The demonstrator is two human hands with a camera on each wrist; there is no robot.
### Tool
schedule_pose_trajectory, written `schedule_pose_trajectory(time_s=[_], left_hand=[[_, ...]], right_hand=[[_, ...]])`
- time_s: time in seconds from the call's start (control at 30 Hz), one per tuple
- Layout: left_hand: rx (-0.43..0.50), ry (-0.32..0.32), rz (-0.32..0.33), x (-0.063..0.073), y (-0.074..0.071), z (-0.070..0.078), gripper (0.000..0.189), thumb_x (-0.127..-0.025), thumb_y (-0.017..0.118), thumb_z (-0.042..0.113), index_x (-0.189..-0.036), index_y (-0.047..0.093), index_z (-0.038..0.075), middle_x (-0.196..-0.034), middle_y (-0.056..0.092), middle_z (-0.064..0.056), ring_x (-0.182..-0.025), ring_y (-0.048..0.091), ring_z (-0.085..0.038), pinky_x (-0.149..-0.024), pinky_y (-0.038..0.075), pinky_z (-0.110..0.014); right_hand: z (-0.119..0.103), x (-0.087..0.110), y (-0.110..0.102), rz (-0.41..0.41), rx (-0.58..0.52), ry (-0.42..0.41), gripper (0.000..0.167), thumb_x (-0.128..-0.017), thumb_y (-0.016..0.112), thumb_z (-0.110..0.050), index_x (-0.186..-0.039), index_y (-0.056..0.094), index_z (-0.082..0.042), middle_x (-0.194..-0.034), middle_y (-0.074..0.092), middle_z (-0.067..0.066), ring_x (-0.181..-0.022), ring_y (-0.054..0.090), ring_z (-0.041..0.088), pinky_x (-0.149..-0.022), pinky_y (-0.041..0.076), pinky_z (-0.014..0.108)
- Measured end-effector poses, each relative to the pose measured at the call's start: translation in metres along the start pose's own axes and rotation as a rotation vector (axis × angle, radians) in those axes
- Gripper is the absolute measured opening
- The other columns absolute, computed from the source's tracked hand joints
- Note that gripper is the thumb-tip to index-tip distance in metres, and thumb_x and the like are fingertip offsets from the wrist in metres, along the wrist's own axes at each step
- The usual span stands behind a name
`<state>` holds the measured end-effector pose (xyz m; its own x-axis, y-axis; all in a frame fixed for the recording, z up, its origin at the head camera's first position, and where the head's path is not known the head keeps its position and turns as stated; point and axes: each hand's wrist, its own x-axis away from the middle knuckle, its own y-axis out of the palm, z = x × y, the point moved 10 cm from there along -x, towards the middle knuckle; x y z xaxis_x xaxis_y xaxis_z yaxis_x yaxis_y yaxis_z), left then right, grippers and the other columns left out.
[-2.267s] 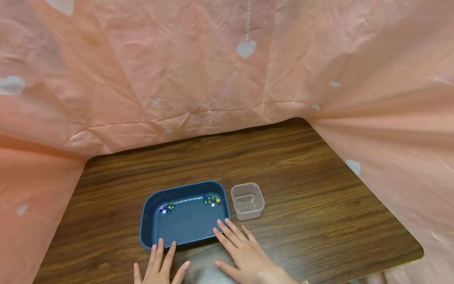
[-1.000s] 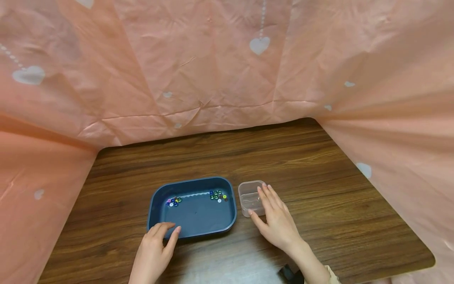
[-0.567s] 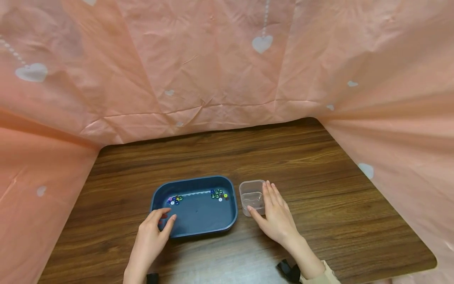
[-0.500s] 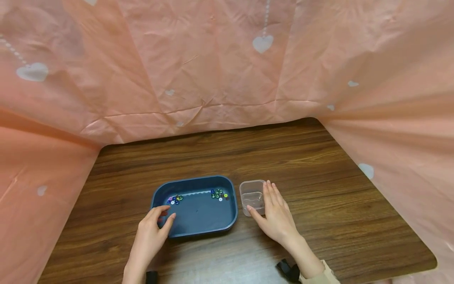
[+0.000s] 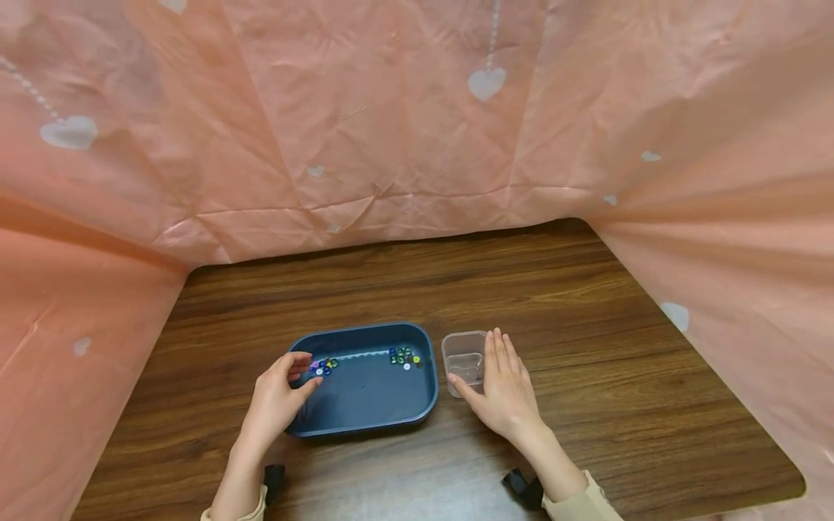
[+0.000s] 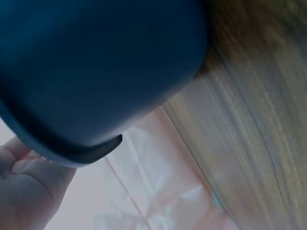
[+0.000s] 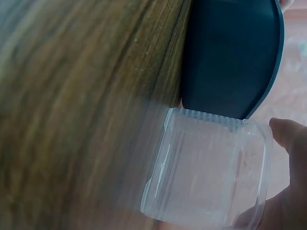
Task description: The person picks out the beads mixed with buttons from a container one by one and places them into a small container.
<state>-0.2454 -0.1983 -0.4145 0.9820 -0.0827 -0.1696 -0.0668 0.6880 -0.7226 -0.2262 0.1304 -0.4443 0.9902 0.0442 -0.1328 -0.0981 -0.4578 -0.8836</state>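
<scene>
A dark blue tray (image 5: 361,399) holds two clusters of small round glossy pieces, blue, green, yellow, white and more. One cluster (image 5: 323,367) lies toward the left end, the other (image 5: 402,357) by the far right corner. Over the tray's left end is my left hand (image 5: 275,396), fingers loosely bent, thumb apart, right beside the left cluster; nothing shows between them. Just right of the tray stands a clear square container (image 5: 464,370). My right hand (image 5: 508,398) rests along its right side with straight fingers, thumb at the near rim. The right wrist view shows the container (image 7: 201,167) upright beside the tray.
Everything stands on a brown wood-grain table (image 5: 606,376) with rounded corners. Pink cloth (image 5: 391,108) with white hearts hangs behind and at both sides. Black straps (image 5: 523,488) sit at both wrists.
My left hand has moved from the tray's near edge to above its left end, next to the left cluster. My right hand has gone from the tray's near right corner to the container.
</scene>
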Motion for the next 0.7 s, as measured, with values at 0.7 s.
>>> schedule_pose_trajectory(time_s=[0.7], left_hand=[[0.028,0.015,-0.193,-0.02,0.021,-0.016,0.039,-0.082,0.075,-0.001,-0.117,0.06,-0.005,-0.111,0.064,-0.019,-0.104,0.062,-0.035,-0.093,0.051,-0.049]], right_hand=[[-0.003,-0.001,0.003,-0.01,-0.02,0.009,0.099,-0.092,0.056,-0.059,-0.151,0.018,0.011,-0.158,0.015,0.027,-0.147,0.014,0.041,-0.112,0.025,0.061]])
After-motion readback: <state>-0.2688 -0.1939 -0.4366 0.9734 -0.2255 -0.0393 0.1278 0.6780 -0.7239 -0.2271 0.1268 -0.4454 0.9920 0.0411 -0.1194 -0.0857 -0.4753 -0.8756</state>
